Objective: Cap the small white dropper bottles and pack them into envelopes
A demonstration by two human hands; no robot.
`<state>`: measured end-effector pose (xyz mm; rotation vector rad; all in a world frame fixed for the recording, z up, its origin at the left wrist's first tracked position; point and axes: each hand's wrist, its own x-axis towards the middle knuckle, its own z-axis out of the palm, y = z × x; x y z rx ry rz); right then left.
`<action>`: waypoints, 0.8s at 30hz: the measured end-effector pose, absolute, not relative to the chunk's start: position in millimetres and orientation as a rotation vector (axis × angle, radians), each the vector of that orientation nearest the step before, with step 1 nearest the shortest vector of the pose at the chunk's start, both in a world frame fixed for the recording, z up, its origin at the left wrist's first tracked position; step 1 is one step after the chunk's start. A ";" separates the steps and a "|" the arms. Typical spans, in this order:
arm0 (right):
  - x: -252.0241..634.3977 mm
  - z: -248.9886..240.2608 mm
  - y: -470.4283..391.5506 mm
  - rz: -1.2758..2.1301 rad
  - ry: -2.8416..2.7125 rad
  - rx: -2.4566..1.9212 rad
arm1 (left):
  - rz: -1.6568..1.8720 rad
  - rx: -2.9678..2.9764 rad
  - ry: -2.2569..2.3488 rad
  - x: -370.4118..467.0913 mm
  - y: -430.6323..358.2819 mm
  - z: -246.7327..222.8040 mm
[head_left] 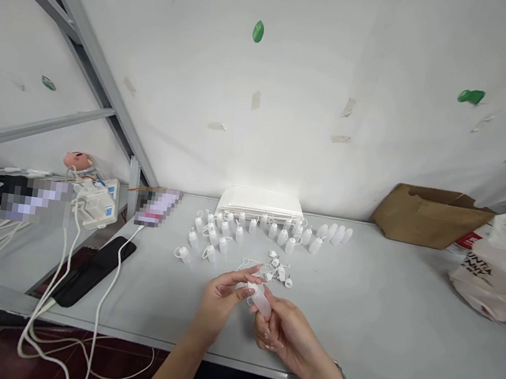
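Above the front part of the grey table, my right hand (278, 328) is closed around the body of a small translucent squeeze bottle (262, 304), which is tilted. The fingers and thumb of my left hand (232, 290) pinch the white cap (252, 287) at the bottle's upper end. A thin loop hangs beside the cap. Just beyond my hands lies a loose pile of white caps (281, 273) with straps. Several capped bottles (225, 229) stand in uneven rows farther back. At the right end of the rows are several bottles without visible caps (336, 234).
A white flat package (260, 203) lies against the wall behind the bottles. On the right are a brown cardboard box (432, 218) and a white plastic bag (505, 269). To the left are a black power bank or phone (95, 271), white cables (110, 282) and a power strip (97, 205).
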<state>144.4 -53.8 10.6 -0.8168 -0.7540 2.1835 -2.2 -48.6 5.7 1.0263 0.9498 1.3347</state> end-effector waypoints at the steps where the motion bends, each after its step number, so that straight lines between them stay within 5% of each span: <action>1: 143.4 11.3 -54.5 2.151 -0.780 -0.842 | 1.339 1.068 0.973 -2.5 -49.0 6.7; 10: 141.6 4.2 -56.1 1.922 -0.966 -0.907 | 1.369 1.080 1.138 -7.7 -46.4 3.3; 15: 141.9 1.3 -54.9 2.064 -1.015 -0.928 | 1.369 1.087 1.000 -9.1 -47.2 2.6; 20: 138.1 -7.9 -54.8 1.567 -1.157 -1.044 | 1.397 0.947 1.077 -9.5 -46.2 3.8; 24: 137.6 -2.5 -53.4 1.637 -1.140 -1.056 | 1.377 0.870 1.066 -9.8 -45.9 3.2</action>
